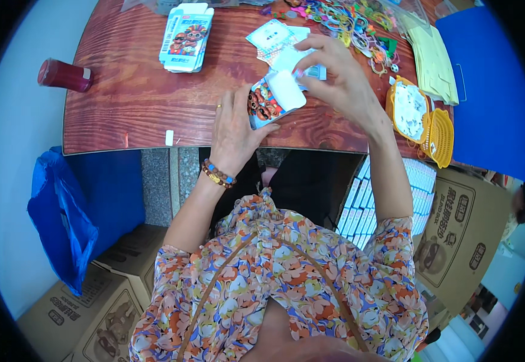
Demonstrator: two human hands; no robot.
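Note:
My left hand (pixel 233 123) grips a small printed cardboard box (pixel 263 107) near the table's front edge, thumb on its near side and fingers along its left. The box is tilted, and its white end flap stands open toward the right. Just beyond the flap, my right hand (pixel 344 81) is closed in a pinch, thumb against fingertips. A small pale bit shows between those fingertips, too small to name. Under and behind the right hand lie several patterned cards (pixel 271 37). A stack of similar flattened boxes (pixel 185 43) rests farther left.
Colourful small trinkets (pixel 359 24) are heaped at the back. On the right are a yellow basket (pixel 390 108) of small white packets and pale yellow sheets (pixel 434 63). A red cylindrical container (pixel 63 75) lies far left. Below stand cartons (pixel 464 223) and a blue bag (pixel 63 217).

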